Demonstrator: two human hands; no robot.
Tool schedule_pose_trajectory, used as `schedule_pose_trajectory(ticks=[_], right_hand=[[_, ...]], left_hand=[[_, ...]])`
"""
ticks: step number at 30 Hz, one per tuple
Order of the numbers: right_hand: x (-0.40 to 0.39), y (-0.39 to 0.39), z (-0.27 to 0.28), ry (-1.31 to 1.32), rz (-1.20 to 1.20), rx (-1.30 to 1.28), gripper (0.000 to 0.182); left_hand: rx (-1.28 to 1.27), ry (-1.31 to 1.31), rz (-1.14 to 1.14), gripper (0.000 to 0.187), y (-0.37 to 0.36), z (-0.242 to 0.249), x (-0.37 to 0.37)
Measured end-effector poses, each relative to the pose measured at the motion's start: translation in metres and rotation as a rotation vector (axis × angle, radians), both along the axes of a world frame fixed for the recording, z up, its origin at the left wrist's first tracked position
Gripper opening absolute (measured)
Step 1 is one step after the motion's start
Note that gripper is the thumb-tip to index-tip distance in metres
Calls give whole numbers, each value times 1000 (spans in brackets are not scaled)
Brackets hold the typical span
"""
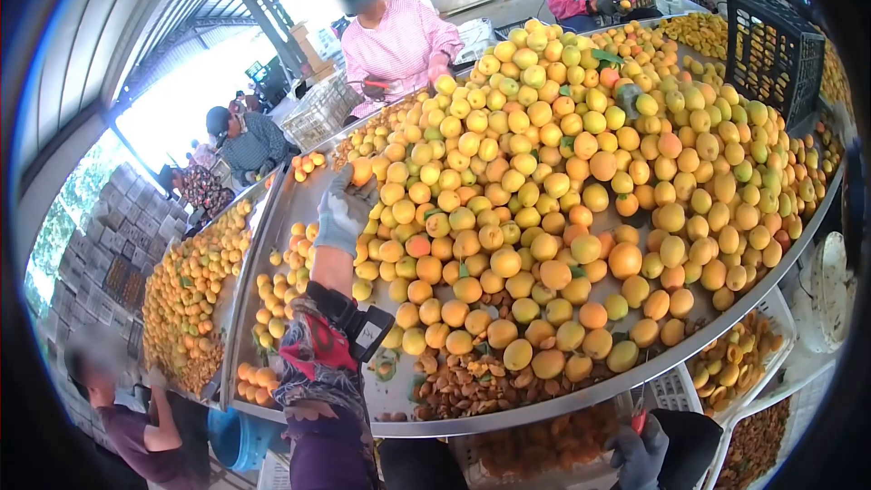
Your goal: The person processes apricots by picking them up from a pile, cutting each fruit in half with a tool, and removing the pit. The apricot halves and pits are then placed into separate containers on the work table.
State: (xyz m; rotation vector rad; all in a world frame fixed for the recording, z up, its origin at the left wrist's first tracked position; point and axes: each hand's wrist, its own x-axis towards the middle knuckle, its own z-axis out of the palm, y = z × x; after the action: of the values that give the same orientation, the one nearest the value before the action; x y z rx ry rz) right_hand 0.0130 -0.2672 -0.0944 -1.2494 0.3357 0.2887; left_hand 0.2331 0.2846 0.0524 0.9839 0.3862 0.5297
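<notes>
My left hand (343,216), in a grey glove with a strapped device at the wrist, reaches out over the metal table (299,201). Its fingers are closed around an orange apricot (362,171), beside the big heap of apricots (535,191). Low at the right, my right hand (638,452), in a dark grey glove, is closed on a red-handled tool (639,420) with a thin metal tip pointing up. That hand is below the table's front rim, near a crate of split apricots. Its kind of tool is partly hidden by the fingers.
Apricot pits and scraps (485,386) lie along the front rim. A black crate (773,54) stands at the right back. White crates with cut apricots (739,354) are at lower right. A person in a pink shirt (399,41) works across the table; others sit farther off. A blue bucket (240,440) is lower left.
</notes>
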Motion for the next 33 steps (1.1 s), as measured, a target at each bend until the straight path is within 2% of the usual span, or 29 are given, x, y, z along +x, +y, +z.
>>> schedule_pose_trajectory(ticks=[5,7,10,11,13,19,23,25,28,33], right_hand=[[4,5,6,-24,10,-17,32],[4,6,0,-62,23,-100,18],[7,9,6,-45,8,-65,8],[9,10,12,-40,14,-66,8],[13,13,22,-11,12,-50,7],[14,13,13,-34,18,-158,9],[11,11,3,-18,-24,-139,12],[14,7,12,-45,58,-75,12],[11,11,9,20,-26,-102,11],[9,8,4,-12,-13,-134,11]], left_hand=[[7,-14,-1,25,-7,-5,8],[3,-57,-13,22,-9,-6,14],[-34,-61,11,26,-10,-6,21],[-43,-65,-9,20,-6,-8,22],[-42,-55,0,20,0,-15,19],[-15,-55,-3,20,2,-12,34],[0,-54,-10,20,0,-10,42],[5,-53,-10,21,-1,-10,43],[10,-50,-11,21,-4,-11,45],[6,-30,4,22,-8,-20,37]])
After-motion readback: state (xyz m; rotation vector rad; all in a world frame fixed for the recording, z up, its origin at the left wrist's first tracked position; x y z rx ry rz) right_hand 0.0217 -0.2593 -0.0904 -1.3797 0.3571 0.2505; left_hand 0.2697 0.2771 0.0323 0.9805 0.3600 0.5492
